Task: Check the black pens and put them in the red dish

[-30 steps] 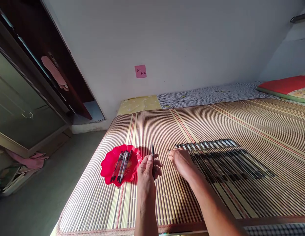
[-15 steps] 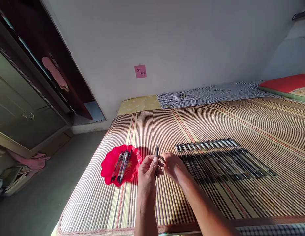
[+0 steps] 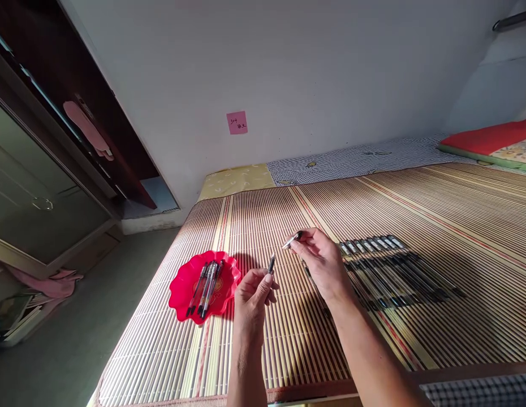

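My left hand [image 3: 255, 288] is closed around an uncapped pen [image 3: 271, 263], its tip pointing up. Above and to the right, my right hand [image 3: 322, 260] pinches a clear pen cap [image 3: 292, 239] with a dark end, apart from the pen. A red scalloped plate [image 3: 180, 298] lies left of my hands, with several capped pens [image 3: 210, 287] in it. To the right, pen caps [image 3: 375, 244] form a row, and below them lies a row of uncapped pens [image 3: 399, 282]. My right hand and forearm hide the left part of both rows.
A striped bamboo mat [image 3: 161, 362] covers the bed under everything. Patterned cloth [image 3: 331, 164] runs along the wall, and a folded red cloth [image 3: 479, 137] lies at the far right. A pink note [image 3: 237, 122] is on the wall. Floor [image 3: 93, 316] shows past the left edge.
My right hand has moved up and away from my left, and the cap now shows in its fingers. The left hand still holds the pen. The view has shifted slightly.
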`<state>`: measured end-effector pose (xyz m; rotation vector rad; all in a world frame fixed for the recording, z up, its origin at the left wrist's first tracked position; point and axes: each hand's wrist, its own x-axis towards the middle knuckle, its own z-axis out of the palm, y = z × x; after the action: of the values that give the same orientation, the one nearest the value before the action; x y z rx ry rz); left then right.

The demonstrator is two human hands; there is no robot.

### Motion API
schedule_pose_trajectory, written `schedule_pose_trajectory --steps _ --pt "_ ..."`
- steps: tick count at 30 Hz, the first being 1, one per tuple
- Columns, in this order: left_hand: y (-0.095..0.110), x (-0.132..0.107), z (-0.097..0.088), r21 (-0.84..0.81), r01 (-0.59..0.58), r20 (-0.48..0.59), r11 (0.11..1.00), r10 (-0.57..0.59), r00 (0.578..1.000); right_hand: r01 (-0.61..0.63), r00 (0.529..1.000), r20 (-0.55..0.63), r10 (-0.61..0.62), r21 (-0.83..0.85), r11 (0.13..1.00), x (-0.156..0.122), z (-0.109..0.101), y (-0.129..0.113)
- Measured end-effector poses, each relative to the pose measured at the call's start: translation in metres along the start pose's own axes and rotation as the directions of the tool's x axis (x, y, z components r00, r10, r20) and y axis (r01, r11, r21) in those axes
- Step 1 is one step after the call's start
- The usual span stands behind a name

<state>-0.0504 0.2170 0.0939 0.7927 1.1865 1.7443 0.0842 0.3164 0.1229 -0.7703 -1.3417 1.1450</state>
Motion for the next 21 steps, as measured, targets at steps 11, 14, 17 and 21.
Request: schedule_pose_trajectory --steps 11,14,17,21 --pt "0.002 -0.002 0.007 0.059 -0.007 0.03 0.998 0.005 1.0 -0.006 0.982 0.189 -0.002 0.043 0.999 -0.003 0.003 -0.012" --pt "0.003 -0.002 0.006 0.045 -0.001 0.069 0.999 -0.002 0.998 -0.016 0.968 0.252 0.012 0.013 1.0 -0.003 0.002 -0.013" --pt "0.002 -0.003 0.007 0.026 -0.001 0.112 1.0 -0.002 0.994 -0.027 0.948 0.316 0.035 -0.031 0.999 -0.003 0.0 -0.015" --pt "0.0 -0.005 0.008 -0.03 -0.014 0.1 0.999 0.016 0.995 -0.034 0.925 0.378 0.048 -0.044 0.998 -0.005 0.0 -0.015"
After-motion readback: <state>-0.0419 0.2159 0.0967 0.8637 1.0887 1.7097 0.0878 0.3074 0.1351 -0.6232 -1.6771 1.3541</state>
